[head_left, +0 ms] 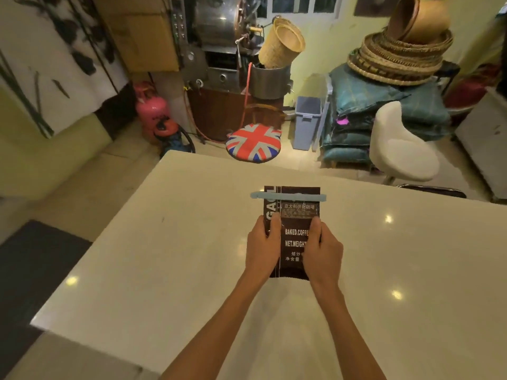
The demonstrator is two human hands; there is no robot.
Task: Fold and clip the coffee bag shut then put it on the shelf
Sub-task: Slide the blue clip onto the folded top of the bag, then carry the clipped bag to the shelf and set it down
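A dark brown coffee bag [295, 215] with white lettering lies in the middle of the pale table [192, 242], its top end pointing away from me. A long light-blue clip [288, 196] sits across the bag near that far end. My left hand [263, 248] grips the bag's left edge and my right hand [321, 250] grips its right edge, thumbs on the printed face. The lower part of the bag is partly hidden by my hands. No shelf is in view.
Beyond the table's far edge stand a stool with a Union Jack cushion [253, 142], a white chair [400, 149], a grey bin [307, 122], a pink gas cylinder [152, 111], a metal roaster [219, 42], stacked sacks and woven baskets [397, 58].
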